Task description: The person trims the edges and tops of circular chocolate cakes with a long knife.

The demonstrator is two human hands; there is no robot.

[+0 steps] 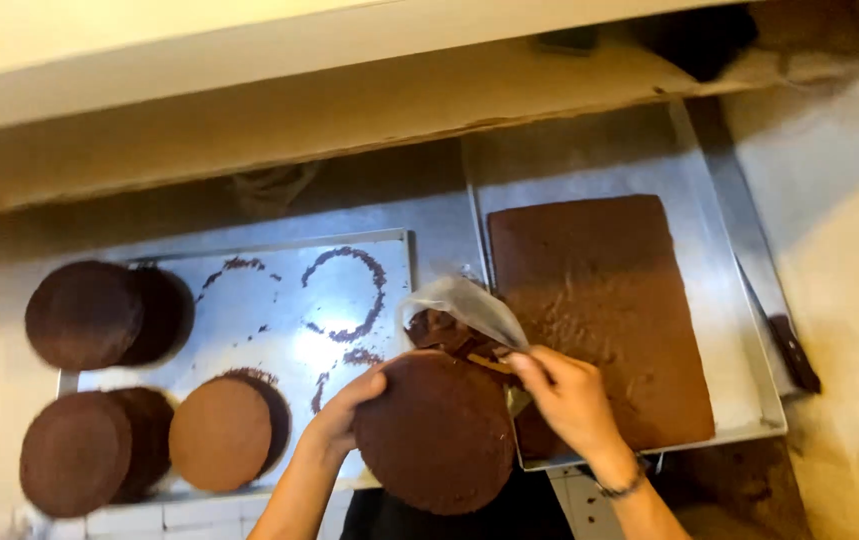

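Left hand: left hand (pixel 341 415) cups the left edge of a round dark-brown chocolate cake layer (pixel 436 432), fingers curled on its rim, thumb on top.
Right hand: right hand (pixel 569 397) pinches shut on a clear plastic piping bag w/ dark filling (pixel 457 318), knuckles bent; dark band on the wrist.
Cake layer: held in front of the person at the near edge of the worktop, between both hands; left hand touching it, right hand just beside its upper right.
Piping bag: sits just above the round layer, tilted, wide end up-left, narrow end hidden by the fingers.
Right tray: rectangular brown sheet cake (pixel 597 300) lies on a metal baking tray (pixel 731 330), just behind the right hand.
Left tray: flat metal tray (pixel 389 262) w/ ring-shaped crumb marks (pixel 349 295); one lighter-brown round layer (pixel 224 432) on it.
Far left: two stacks of dark round layers (pixel 89 315), (pixel 79 452), well apart from the hands.
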